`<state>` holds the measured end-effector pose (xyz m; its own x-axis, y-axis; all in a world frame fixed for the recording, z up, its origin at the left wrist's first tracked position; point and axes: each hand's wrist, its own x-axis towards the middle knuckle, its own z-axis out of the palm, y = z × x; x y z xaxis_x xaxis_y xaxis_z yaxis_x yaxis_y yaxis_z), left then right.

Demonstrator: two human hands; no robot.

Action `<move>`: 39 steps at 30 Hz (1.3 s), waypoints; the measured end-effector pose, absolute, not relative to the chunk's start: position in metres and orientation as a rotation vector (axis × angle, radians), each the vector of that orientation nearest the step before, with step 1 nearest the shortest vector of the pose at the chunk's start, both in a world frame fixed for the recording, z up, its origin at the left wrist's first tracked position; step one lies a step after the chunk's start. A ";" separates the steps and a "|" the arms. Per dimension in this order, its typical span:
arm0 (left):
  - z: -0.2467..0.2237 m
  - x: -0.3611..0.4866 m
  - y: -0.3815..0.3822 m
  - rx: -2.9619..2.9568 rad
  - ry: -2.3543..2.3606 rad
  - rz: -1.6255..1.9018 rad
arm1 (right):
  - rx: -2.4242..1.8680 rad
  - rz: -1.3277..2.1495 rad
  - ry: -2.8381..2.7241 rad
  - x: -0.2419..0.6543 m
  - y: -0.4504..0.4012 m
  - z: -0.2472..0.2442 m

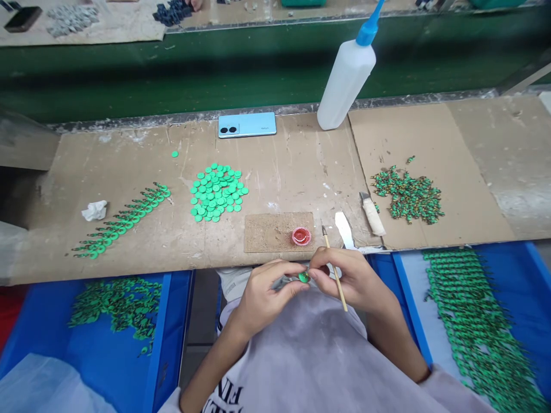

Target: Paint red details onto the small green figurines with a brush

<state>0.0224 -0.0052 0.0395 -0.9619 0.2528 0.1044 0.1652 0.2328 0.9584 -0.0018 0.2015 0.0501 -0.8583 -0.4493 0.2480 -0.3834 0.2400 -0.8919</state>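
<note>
Close to my body, my left hand (272, 291) pinches a small green disc (303, 277) between thumb and fingertips. My right hand (350, 276) meets it there, its thumb and forefinger pressed together at the disc's edge; whether a small piece sits between them is hidden. A thin paintbrush (341, 289) with a wooden handle is tucked through the right hand, its dark tip pointing away from me. Just beyond the hands, a small pink-rimmed cup of red liquid (301, 236) stands on a brown board (267, 232).
Loose green discs (217, 192) lie left of centre, beside a slanted row of discs with small pieces attached (124, 221). Small green-brown pieces (408, 195) are heaped right, near a wrapped-handle knife (372, 215). A phone (247, 124) and bottle (346, 83) are behind. Blue trays (157, 344) flank me.
</note>
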 end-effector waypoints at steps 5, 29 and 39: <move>0.039 0.023 -0.005 0.398 2.384 1.880 | -0.808 -1.695 2.406 -0.002 0.202 0.051; 0.025 0.030 0.003 0.775 2.129 2.435 | -0.874 -1.861 1.968 -0.006 0.194 0.056; 0.029 0.029 0.003 0.914 2.186 2.459 | -0.767 -1.937 1.952 -0.003 0.189 0.055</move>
